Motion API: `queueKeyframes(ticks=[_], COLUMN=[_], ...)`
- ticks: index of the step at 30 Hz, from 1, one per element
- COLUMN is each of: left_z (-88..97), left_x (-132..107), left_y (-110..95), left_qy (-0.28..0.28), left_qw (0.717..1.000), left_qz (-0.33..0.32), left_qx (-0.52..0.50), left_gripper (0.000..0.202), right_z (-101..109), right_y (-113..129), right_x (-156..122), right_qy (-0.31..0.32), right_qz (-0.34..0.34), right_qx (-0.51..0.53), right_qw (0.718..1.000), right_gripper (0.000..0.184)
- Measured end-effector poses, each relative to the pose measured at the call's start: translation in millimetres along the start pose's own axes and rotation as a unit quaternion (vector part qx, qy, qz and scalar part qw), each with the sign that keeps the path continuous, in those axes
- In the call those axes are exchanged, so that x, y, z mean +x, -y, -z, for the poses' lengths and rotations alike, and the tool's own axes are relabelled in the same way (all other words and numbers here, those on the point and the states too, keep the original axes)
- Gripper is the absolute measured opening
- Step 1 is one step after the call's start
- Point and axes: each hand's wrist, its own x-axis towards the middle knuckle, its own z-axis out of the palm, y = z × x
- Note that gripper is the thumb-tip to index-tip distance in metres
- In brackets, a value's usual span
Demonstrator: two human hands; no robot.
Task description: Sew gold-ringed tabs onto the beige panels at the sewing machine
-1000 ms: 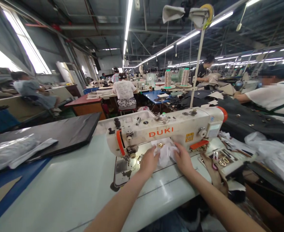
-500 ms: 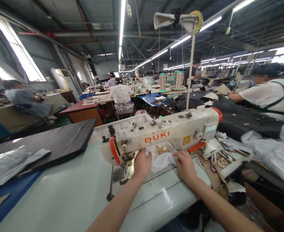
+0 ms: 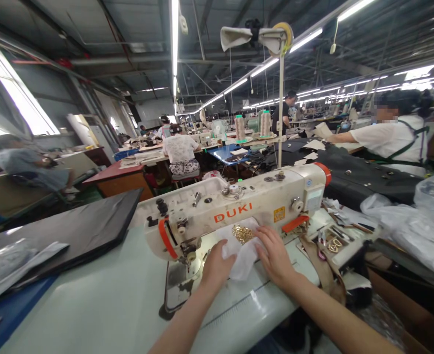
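To the far left of the sewing machine (image 3: 235,199), a black stack (image 3: 95,226) is laid with its near edge slanting across the table (image 3: 102,285); a plastic-wrapped bundle (image 3: 10,265) is set on it. Between stack and machine a broad strip of tabletop is seen, wide enough for an arm to be moved. In front of the machine's arm, the left hand (image 3: 217,265) is held at the left edge of a white wrap (image 3: 241,268), thumb and fingers parted. In the wrap, just below the machine's lettering, small gold pieces (image 3: 242,234) are heaped. At its right edge the right hand (image 3: 274,250) is laid, fingers spread beside the heap. Whether the wrap is pinched by either hand cannot be told. Little room is allowed between hands and machine; more is given toward the table's rounded front edge. Right of the machine, a tray (image 3: 353,244) is seen, then clear plastic (image 3: 412,231).
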Motion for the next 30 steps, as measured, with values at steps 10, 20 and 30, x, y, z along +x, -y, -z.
queueKeyframes(ticks=[10, 20, 30], left_z=[-2.7, -1.4, 4.9], left_x=[-7.7, 3.3, -16.3], left_y=[0.7, -11.1, -7.4], left_qy=[0.108, 0.073, 0.052], left_qw=[0.99, 0.968, 0.964], left_qz=[-0.011, -0.106, -0.088], left_qx=[0.095, 0.217, 0.246], left_gripper=[0.076, 0.023, 0.042], right_z=[1.2, 3.0, -11.7], right_y=[-9.1, -18.7, -23.6], right_x=[-4.0, 6.8, 4.5], right_qy=[0.179, 0.211, 0.192], right_qz=[-0.047, -0.017, 0.015], right_qx=[-0.047, -0.15, -0.185], right_qw=[0.982, 0.966, 0.964], right_gripper=[0.044, 0.028, 0.022])
